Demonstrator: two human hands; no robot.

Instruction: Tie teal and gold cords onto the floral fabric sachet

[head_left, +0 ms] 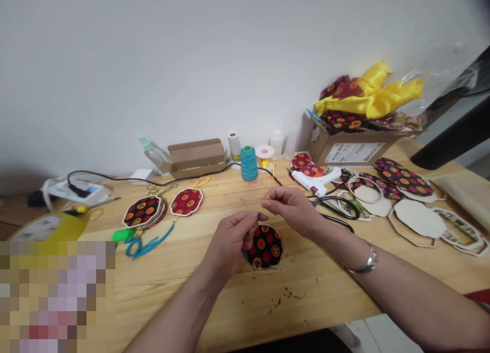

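Observation:
My left hand (234, 236) is closed in a pinch on a thin yellow cord (262, 205), and a bit of teal shows at its fingertips. On the same cord, a little higher, my right hand (291, 208) pinches with thumb and forefinger. A black fabric-covered disc (265, 246) with red and orange flower rounds lies on the table just below my hands, partly hidden by the left one. Behind them stand a yellow cord spool (264, 161), with a strand running from it toward my hands, and a teal thread cone (249, 164).
Finished ornaments, one red (187, 202) and a black stack (142, 212), lie left. At right are black-handled scissors (339, 207), a white glue gun (317, 180), pale blank shapes (420, 218) and a fabric-filled cardboard box (325, 147). A black cable (168, 181) crosses the back.

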